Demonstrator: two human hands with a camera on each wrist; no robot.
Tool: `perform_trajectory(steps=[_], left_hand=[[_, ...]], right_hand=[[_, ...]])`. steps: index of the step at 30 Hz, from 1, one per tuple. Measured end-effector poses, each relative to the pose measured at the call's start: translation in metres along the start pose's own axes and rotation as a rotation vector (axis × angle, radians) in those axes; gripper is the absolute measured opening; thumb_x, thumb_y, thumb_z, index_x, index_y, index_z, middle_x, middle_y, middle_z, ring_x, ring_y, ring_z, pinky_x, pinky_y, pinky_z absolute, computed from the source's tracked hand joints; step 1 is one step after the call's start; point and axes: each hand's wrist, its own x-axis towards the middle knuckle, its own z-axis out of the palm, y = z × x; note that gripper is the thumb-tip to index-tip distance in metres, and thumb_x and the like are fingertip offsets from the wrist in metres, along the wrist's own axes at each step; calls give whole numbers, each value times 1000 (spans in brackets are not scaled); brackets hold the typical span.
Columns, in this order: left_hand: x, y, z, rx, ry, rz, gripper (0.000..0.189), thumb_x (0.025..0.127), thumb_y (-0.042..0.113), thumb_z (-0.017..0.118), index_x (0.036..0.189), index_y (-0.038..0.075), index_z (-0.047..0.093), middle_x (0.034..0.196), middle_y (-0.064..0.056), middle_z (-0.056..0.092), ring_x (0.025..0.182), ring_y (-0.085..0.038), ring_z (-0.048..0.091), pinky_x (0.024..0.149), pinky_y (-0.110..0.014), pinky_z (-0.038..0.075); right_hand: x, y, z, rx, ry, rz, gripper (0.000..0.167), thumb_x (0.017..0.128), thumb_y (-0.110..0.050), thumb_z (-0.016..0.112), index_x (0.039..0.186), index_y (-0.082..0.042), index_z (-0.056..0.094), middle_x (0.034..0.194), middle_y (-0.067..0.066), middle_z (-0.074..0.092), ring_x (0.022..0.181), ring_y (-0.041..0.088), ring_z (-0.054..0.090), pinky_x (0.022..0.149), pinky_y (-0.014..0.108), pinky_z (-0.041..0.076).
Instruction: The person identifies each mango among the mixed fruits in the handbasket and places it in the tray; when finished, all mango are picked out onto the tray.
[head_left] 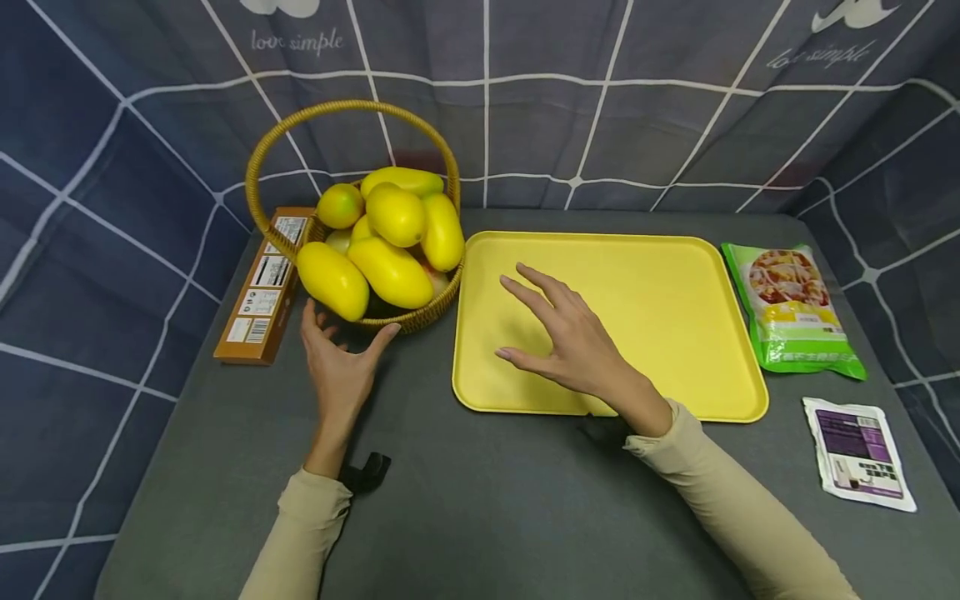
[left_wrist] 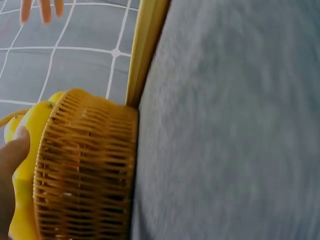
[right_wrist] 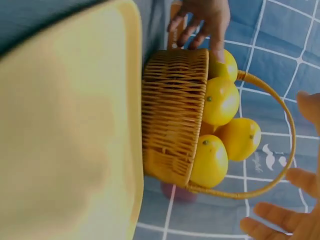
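Observation:
A wicker basket (head_left: pixel 431 315) with a tall hoop handle stands at the back left, heaped with yellow mangoes (head_left: pixel 393 273). My left hand (head_left: pixel 341 371) is at its front left, thumb and fingers spread around the frontmost mango (head_left: pixel 332 279). In the right wrist view, a finger of that hand overlaps this mango at the basket's rim. My right hand (head_left: pixel 573 337) hovers over the yellow tray (head_left: pixel 660 317), its fingers spread and holding nothing. The basket's woven side (left_wrist: pixel 90 170) fills the left part of the left wrist view, with my left thumb (left_wrist: pixel 17 147) beside the fruit.
An orange-brown box (head_left: pixel 258 292) with printed labels lies left of the basket. Right of the tray are a green food bag (head_left: pixel 791 308) and a white and purple packet (head_left: pixel 858 454). A dark checked curtain (head_left: pixel 540 125) surrounds the grey table (head_left: pixel 487 508).

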Motion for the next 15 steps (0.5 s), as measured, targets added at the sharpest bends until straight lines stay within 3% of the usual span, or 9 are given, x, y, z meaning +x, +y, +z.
perform_trajectory(steps=[4, 9, 15], left_hand=[[1, -3, 6, -22, 29, 31, 107, 74, 43, 85, 155, 21, 20, 148, -16, 34, 125, -33, 45, 96, -48, 43], [2, -9, 10, -28, 70, 80, 101, 74, 42, 85, 153, 18, 27, 142, -16, 38, 118, -33, 48, 90, -43, 43], [1, -15, 13, -40, 97, 115, 98, 73, 37, 87, 151, 18, 30, 143, -14, 39, 115, -35, 50, 87, -43, 44]], right_hand=[[27, 0, 7, 87, 31, -10, 82, 80, -40, 80, 149, -19, 42, 151, 9, 42, 134, 29, 46, 103, 53, 42], [58, 2, 15, 138, 58, -36, 82, 79, -37, 81, 148, -15, 43, 151, 11, 40, 137, 27, 43, 104, 48, 43], [93, 2, 25, 173, 14, -73, 81, 81, -38, 80, 148, -13, 42, 152, 15, 37, 140, 29, 38, 111, 44, 37]])
